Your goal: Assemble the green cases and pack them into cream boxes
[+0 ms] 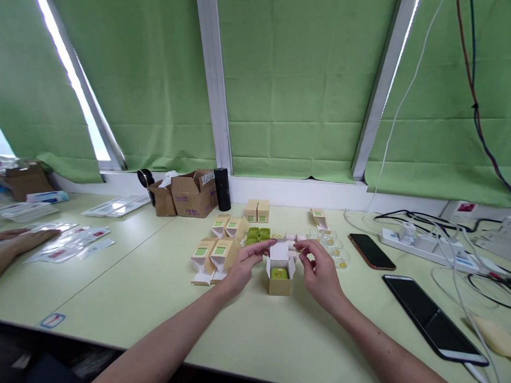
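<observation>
A small tan carton (280, 284) stands open on the table with a green round jar (279, 273) inside it. My left hand (246, 267) is at its left side, fingers pinched on the white lid flap (279, 251). At the box's right is my right hand (320, 271), its fingers curled by the flap's right edge. Just behind the box lie several green jars (258, 234). Open tan cartons (213, 256) lie to the left.
Two closed small boxes (257, 211), brown shipping boxes (193, 195) and a black cylinder (222, 189) stand at the back. Clear plastic trays (334, 248), two phones (370, 251) (432, 318) and a power strip (422, 243) with cables lie right. Another person's hand (25, 239) rests far left.
</observation>
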A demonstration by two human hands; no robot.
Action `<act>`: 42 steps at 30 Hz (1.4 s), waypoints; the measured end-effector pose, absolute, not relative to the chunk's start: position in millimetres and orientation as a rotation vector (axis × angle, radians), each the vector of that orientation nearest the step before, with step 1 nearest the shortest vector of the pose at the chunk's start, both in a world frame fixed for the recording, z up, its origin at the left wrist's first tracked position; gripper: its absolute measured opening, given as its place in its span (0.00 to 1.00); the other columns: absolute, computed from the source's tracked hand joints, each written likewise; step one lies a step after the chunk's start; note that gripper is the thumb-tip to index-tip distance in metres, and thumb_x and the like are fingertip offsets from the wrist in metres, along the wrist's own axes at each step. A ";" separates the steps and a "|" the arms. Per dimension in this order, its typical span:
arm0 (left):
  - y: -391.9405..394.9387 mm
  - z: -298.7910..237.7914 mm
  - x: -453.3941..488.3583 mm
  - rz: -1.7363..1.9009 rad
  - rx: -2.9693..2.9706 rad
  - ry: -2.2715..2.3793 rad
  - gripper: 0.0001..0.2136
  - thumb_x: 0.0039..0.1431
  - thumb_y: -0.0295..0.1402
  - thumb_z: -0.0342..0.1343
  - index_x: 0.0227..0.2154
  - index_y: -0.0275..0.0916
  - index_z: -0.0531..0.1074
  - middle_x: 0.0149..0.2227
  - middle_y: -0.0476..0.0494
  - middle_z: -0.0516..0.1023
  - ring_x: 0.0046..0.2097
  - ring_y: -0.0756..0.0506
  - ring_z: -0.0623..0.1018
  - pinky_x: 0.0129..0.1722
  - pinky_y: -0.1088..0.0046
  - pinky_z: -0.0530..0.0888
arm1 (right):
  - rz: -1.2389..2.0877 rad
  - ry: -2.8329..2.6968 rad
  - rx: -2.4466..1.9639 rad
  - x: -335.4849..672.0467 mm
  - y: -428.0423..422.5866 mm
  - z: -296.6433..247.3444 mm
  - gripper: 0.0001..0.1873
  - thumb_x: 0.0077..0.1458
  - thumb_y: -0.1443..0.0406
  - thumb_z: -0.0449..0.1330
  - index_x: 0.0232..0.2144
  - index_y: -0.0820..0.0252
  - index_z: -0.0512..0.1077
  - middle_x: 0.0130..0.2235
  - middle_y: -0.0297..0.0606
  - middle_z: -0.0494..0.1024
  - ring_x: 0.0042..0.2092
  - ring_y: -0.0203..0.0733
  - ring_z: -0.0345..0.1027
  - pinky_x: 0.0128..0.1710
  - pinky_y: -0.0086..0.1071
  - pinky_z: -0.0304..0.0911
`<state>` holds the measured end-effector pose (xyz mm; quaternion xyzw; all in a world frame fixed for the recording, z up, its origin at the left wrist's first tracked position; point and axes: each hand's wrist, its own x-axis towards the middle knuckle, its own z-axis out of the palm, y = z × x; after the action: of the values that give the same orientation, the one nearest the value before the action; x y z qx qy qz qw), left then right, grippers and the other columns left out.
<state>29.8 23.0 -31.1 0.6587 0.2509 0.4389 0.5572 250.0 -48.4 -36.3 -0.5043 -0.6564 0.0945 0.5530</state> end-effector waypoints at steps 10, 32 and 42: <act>15.6 -32.9 35.7 1.055 1.615 0.569 0.23 0.60 0.37 0.66 0.58 0.38 0.75 0.56 0.32 0.79 0.55 0.37 0.77 0.57 0.59 0.73 | 0.303 -1.540 -1.197 248.1 -49.4 -37.5 0.14 0.60 0.70 0.54 0.46 0.54 0.73 0.48 0.42 0.77 0.41 0.44 0.71 0.32 0.34 0.67; 1.2 -34.9 43.7 0.976 1.665 0.646 0.23 0.63 0.39 0.62 0.57 0.42 0.63 0.45 0.42 0.79 0.46 0.43 0.76 0.48 0.66 0.70 | 0.428 -1.504 -1.181 242.6 -51.2 -34.1 0.11 0.61 0.62 0.58 0.46 0.55 0.72 0.46 0.42 0.75 0.38 0.42 0.69 0.28 0.32 0.69; -2.5 -32.0 45.7 0.976 1.712 0.685 0.21 0.63 0.37 0.60 0.55 0.44 0.60 0.47 0.43 0.79 0.47 0.43 0.75 0.49 0.65 0.67 | 0.511 -1.473 -1.213 236.0 -50.0 -39.1 0.17 0.61 0.59 0.61 0.51 0.55 0.68 0.44 0.39 0.72 0.35 0.40 0.68 0.28 0.31 0.67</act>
<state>45.7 -2.5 -32.0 0.7089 0.2837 0.4042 0.5035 236.0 -50.0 -39.1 -0.5125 -0.6226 0.2159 0.5505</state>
